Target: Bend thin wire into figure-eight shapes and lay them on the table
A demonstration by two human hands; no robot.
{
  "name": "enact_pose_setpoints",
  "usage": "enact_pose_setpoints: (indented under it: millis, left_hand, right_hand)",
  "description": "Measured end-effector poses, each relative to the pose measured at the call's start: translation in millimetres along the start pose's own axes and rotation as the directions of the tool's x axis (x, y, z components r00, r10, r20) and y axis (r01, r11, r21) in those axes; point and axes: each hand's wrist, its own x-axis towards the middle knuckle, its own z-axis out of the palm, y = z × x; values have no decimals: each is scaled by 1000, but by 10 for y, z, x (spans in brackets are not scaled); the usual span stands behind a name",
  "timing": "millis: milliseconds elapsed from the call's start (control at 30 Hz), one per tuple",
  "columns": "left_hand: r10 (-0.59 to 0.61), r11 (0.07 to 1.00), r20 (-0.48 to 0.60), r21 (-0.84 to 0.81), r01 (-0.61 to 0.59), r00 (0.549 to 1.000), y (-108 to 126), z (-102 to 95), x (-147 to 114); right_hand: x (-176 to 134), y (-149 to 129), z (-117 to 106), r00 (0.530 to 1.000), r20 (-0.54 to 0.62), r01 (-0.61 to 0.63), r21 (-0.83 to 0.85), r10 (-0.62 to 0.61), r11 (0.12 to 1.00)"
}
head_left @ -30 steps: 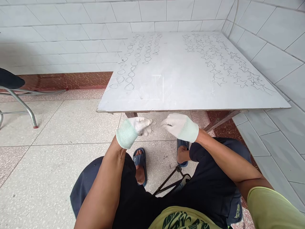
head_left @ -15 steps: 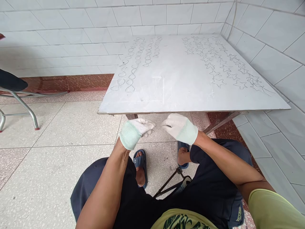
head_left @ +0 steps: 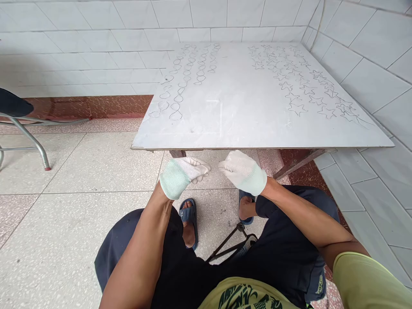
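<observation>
Both my hands wear white gloves with pale green cuffs, just below the table's near edge. My left hand (head_left: pixel 188 171) is closed in a pinch, fingertips pointing right. Facing it across a small gap, my right hand (head_left: pixel 242 171) pinches with its fingers curled. A thin wire is held between them; it is so fine that it barely shows against the floor now. On the white tabletop (head_left: pixel 238 116) lie rows of wire figure-eight shapes (head_left: pixel 176 111) at the left and many wire stars (head_left: pixel 298 109) at the right.
White tiled walls (head_left: pixel 363 60) border the table at the back and right. A metal-legged stool (head_left: pixel 35 141) stands at the far left. Below me are sandals (head_left: pixel 189 221) on the speckled floor and a dark folding metal frame (head_left: pixel 227 244) between my legs.
The view has shifted slightly. Both hands stay pinched at almost the same spot; the thin wire loop that stood out above the gap is hard to see now.
</observation>
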Motion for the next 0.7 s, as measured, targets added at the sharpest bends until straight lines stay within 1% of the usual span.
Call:
enact_pose_setpoints:
  millis: [200, 333, 467, 600, 700]
  left_hand:
    - [21, 999, -17, 25, -21, 1000, -112, -54, 13]
    - [-29, 998, 23, 62, 27, 999, -156, -85, 60]
    - [-36, 999, 42, 20, 35, 998, -124, -42, 51]
    - [-19, 1000, 25, -4, 19, 999, -63, 7, -9]
    - [-3, 1000, 2, 0, 3, 1000, -28, 36, -46]
  right_hand:
    - [15, -3, 6, 999, 6, -44, 32, 44, 999]
    - [41, -5, 25, 997, 12, -72, 124, 71, 990]
    - [59, -26, 29, 990, 34, -144, 188, 140, 972]
    - [35, -67, 49, 982, -26, -179, 172, 186, 969]
    - [8, -100, 103, 967, -75, -228, 177, 244, 957]
